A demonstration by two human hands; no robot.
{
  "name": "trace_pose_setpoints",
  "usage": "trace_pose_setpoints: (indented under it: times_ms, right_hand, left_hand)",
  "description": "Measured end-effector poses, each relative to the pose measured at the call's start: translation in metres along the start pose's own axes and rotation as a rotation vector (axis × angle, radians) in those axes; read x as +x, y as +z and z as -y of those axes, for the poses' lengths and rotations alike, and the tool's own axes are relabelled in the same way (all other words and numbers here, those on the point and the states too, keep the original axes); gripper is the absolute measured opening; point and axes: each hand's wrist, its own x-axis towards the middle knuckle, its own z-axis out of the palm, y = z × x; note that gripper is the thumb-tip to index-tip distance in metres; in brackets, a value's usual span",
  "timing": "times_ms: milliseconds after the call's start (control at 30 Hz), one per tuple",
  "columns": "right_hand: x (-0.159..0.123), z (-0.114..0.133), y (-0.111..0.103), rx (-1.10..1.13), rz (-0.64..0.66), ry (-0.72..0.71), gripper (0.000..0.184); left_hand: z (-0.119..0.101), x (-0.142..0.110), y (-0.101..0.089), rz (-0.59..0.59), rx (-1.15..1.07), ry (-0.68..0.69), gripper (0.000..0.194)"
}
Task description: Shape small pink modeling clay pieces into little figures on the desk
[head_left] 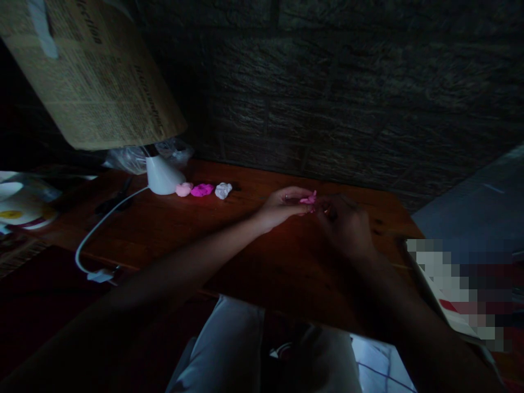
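Between the thumb and fingers of my left hand [284, 207] is a small piece of pink modelling clay [309, 200], with bits sticking up and down from it. My right hand [346, 224] meets it from the right, its fingertips pinched together at the clay's edge; shadow hides much of those fingers. Further left on the wooden table, a pale pink clay lump [184, 189] and a magenta clay lump [202, 190] lie side by side. A white clay lump [223, 190] sits a little apart from them.
A lamp with a white base [161, 176] and printed shade [106, 76] stands at the left, its white cord [84, 243] hanging over the edge. A cup [18, 204] is far left. A dark brick wall [347, 98] runs behind the table [164, 226].
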Motion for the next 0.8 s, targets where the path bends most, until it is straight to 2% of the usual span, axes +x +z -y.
trace_pose_setpoints:
  times_ms: [400,533,667,800]
  right_hand:
    - [0.005,0.009,-0.014,0.066,-0.059,-0.001,0.013]
    - [0.003,0.009,-0.013,0.124,-0.056,0.137,0.013]
    - [0.001,0.007,-0.007,0.373,-0.080,0.350,0.030]
    - [0.001,0.005,0.000,0.597,-0.012,0.465,0.039]
  left_hand:
    - [-0.002,0.002,-0.001,-0.013,-0.168,-0.097,0.036]
    - [-0.003,0.002,-0.002,-0.024,-0.168,-0.108,0.036]
    - [-0.002,0.003,-0.003,-0.022,-0.219,-0.096,0.036]
    - [0.000,0.004,-0.004,-0.020,-0.255,-0.105,0.037]
